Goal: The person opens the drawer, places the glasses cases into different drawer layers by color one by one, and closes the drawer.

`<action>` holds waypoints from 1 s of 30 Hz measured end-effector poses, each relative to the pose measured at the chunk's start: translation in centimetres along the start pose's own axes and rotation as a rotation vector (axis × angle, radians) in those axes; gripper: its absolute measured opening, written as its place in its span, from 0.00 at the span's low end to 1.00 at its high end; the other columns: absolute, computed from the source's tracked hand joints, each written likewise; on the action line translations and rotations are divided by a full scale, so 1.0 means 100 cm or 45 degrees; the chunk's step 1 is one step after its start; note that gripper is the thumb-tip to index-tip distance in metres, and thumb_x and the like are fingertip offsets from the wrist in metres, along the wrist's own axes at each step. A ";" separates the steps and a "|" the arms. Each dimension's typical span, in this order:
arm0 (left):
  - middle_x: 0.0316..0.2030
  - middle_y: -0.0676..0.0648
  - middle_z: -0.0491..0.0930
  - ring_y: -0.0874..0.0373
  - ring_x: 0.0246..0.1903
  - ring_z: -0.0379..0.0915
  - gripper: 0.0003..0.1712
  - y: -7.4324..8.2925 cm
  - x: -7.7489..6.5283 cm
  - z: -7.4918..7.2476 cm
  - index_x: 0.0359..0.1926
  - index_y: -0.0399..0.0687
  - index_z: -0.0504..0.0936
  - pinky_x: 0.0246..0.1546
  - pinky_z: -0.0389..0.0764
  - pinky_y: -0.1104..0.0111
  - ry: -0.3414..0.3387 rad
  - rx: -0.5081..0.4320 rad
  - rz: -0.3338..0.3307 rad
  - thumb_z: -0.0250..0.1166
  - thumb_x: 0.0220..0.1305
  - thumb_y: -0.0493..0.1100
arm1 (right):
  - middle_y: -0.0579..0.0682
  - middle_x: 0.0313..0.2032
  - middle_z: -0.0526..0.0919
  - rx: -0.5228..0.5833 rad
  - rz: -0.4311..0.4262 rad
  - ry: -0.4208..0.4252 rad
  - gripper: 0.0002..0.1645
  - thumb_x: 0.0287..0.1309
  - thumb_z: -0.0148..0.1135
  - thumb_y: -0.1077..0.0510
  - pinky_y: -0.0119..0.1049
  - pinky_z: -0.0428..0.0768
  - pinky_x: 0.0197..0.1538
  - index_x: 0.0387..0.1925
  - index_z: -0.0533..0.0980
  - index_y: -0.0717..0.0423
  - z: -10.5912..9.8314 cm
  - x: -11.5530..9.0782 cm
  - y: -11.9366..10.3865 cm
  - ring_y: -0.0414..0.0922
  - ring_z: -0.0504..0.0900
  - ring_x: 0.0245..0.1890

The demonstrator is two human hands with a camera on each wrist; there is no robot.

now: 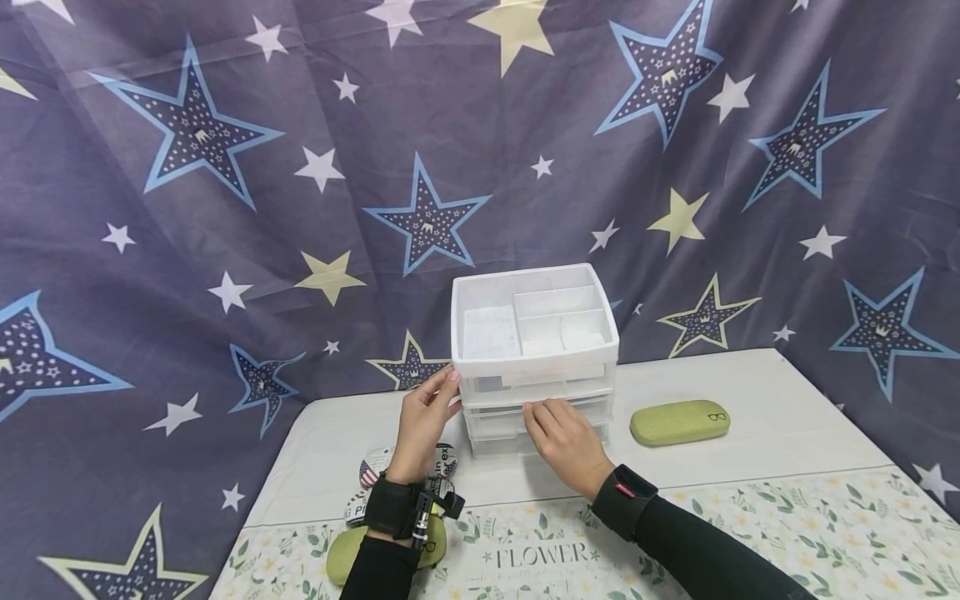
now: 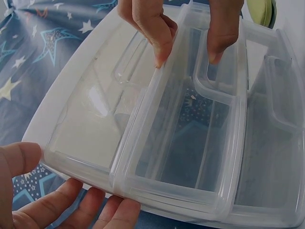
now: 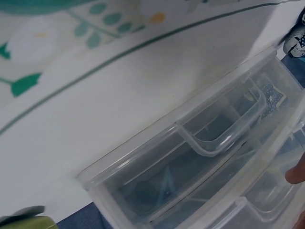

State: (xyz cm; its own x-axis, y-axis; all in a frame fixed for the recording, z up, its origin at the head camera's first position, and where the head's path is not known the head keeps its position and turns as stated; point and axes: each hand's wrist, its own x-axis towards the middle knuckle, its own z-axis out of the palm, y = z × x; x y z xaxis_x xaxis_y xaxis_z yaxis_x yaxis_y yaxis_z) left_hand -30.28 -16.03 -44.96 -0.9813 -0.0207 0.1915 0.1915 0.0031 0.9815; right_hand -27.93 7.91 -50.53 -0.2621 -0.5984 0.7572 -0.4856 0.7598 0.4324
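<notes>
A white plastic drawer organizer (image 1: 536, 367) with clear drawers and a divided top tray stands at the back middle of the table. My right hand (image 1: 564, 442) is at its middle drawer (image 2: 190, 138), fingertips over the top edge and thumb at the handle cutout, pinching the front. In the left wrist view that drawer front stands slightly forward of its neighbours. Against the organizer's left side rests my left hand (image 1: 422, 421), with the thumb near the upper front corner and the other fingertips along the side edge. Inside the drawers I see no contents.
A green glasses case (image 1: 678, 422) lies right of the organizer. Under my left forearm are another green glasses case (image 1: 345, 554) and a patterned item (image 1: 375, 462) with printed letters and a flag, partly hidden. A star-printed cloth (image 1: 300, 208) hangs right behind the table.
</notes>
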 end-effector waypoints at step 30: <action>0.68 0.39 0.72 0.43 0.63 0.74 0.29 0.003 -0.001 0.000 0.70 0.43 0.75 0.60 0.83 0.61 -0.018 0.014 0.002 0.63 0.75 0.52 | 0.56 0.39 0.82 0.044 0.001 -0.016 0.29 0.81 0.31 0.69 0.40 0.87 0.48 0.48 0.84 0.66 -0.018 -0.002 -0.008 0.50 0.81 0.40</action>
State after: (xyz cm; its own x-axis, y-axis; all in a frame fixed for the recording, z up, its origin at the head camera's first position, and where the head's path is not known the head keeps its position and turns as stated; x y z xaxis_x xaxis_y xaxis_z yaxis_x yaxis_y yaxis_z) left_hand -30.14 -15.99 -44.69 -0.9812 -0.0063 0.1928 0.1927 0.0142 0.9811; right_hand -25.95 7.88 -50.11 -0.2731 -0.6010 0.7511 -0.5140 0.7512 0.4141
